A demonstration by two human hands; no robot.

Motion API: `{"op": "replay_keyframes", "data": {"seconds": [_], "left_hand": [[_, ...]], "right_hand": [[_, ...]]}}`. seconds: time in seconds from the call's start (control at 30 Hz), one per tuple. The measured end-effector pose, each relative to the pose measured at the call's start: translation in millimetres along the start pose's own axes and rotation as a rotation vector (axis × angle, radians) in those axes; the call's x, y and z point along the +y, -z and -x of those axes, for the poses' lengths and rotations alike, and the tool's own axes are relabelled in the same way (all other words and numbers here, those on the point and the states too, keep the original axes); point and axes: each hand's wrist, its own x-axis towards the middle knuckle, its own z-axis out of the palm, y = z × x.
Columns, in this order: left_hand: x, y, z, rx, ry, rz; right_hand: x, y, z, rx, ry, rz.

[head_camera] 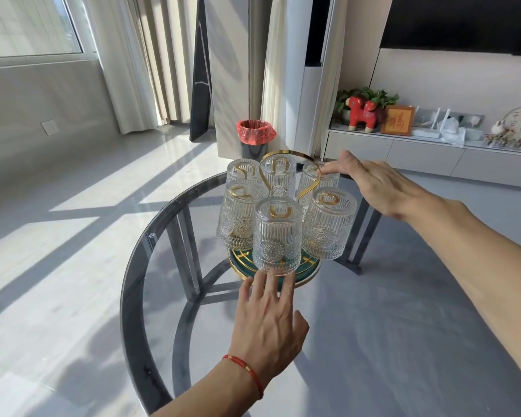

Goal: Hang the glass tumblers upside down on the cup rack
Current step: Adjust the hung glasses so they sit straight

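Glass tumblers, six in all, are seen from the head camera hung upside down on a gold wire cup rack (306, 188), whose green, gold-rimmed round base (309, 269) stands on a round glass-topped table (139, 266). The nearest tumbler (276, 236) hangs at the front, flanked by a front-left tumbler (238, 216) and a front-right tumbler (328, 224). Three more are ranged behind: a back-left tumbler (243, 171), a back-centre tumbler (278, 176) and a back-right tumbler (312, 179).

The left hand (268, 320), marked by a red string bracelet (247, 371) at the wrist, is laid flat and open on the table, fingers spread, with fingertips (288, 281) just beside the rim of the nearest tumbler and the base edge. Nothing is gripped by it. The right hand (373, 188) is reached in from the right, fingers extended and unclenched, with a fingertip at the back-right tumbler and the gold handle loop; whether contact is made cannot be told.

Every prong appears to be filled, so the task is judged close to done. The risks are judged as follows: the tumblers are crowded, so a nudge to one could knock it against its neighbour and chip the glass; a push on the base could slide the whole rack across the smooth tabletop; a sideways press on the handle loop could tip the loaded rack.

Behind the table a bin with a red liner (255, 134) is seen on the floor.
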Motion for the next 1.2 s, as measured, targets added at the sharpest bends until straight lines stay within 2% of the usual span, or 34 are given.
{"op": "replay_keyframes", "data": {"seconds": [0.2,0.47,0.57,0.77,0.9,1.2], "left_hand": [[-1,-2,0,0.005,-0.012,-0.007],[1,3,-2,-0.037,0.012,0.012],[1,4,-2,-0.050,0.015,0.021],[1,6,-3,-0.079,0.013,0.013],[2,7,-3,-0.089,0.019,0.013],[2,9,-4,-0.102,0.022,0.014]], "right_hand": [[1,-1,1,0.032,0.042,0.021],[-27,1,-23,0.126,0.026,-0.120],[-43,0,-37,0.085,0.030,-0.122],[-77,-7,-59,-0.097,0.053,-0.111],[-84,-12,-71,-0.181,-0.070,-0.035],[-89,-12,-88,-0.193,-0.207,0.075]]}}
